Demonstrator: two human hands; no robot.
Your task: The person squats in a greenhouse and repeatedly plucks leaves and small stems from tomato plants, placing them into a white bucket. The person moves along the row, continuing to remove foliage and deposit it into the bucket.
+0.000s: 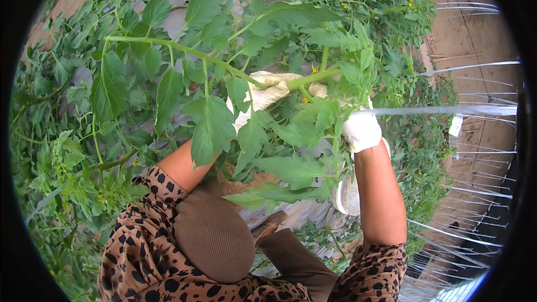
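Note:
A tomato plant's thick green stem runs across the middle of the view, with a long leaf branch reaching to the left. My left hand, in a pale glove, has its fingers closed around the base of that branch, beside the stem. My right hand, gloved in white, is at the stem's right, largely covered by leaves; its fingertips show just under the stem, and its grip cannot be made out. Small yellow flowers hang near the fingers. Beside my right hand a pale twine stretches off to the right.
Dense tomato foliage surrounds both hands. Plastic ground film lies under the plants, and a white container stands by my right forearm. Several support strings run along the right, where a white tag hangs before a tan wall.

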